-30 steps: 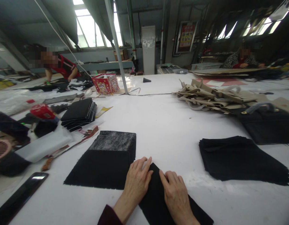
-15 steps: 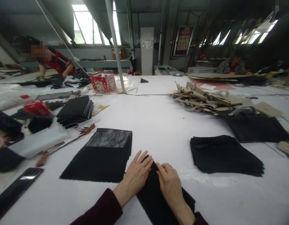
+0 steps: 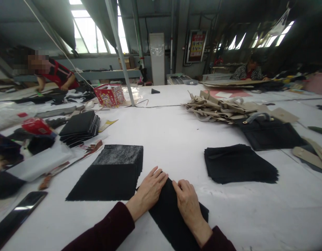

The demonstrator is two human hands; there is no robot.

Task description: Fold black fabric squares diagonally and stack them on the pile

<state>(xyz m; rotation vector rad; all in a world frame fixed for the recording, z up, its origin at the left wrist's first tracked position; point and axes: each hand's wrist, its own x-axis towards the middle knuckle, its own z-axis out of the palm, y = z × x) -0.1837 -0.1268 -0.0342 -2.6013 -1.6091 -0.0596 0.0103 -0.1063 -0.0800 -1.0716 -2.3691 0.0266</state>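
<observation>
A black fabric piece [image 3: 173, 216], folded over with a corner sticking out at the right, lies slantwise on the white table in front of me. My left hand [image 3: 151, 186] rests along its upper left edge, fingers stretched out and pressed flat near the top corner; its thumb is hidden. My right hand [image 3: 188, 198] lies across the cloth with bent fingers, thumb and fingertips gripping at the fold. To the left of my hands is a stack of black fabric pieces [image 3: 105, 183] with a speckled grey band on top. Another black fabric stack [image 3: 239, 165] sits to the right.
Beige straps and pieces [image 3: 215, 108] are heaped at the right, beside a black bag panel with a handle [image 3: 270, 134]. At left are a black folded stack [image 3: 78, 127], a red box [image 3: 108, 96] and a dark glossy slab [image 3: 20, 216]. Two people work farther back.
The view has turned slightly right, so most things sit farther left. My left fingers have drawn closer together on the fabric edge; my right hand keeps its grip at the fold.
</observation>
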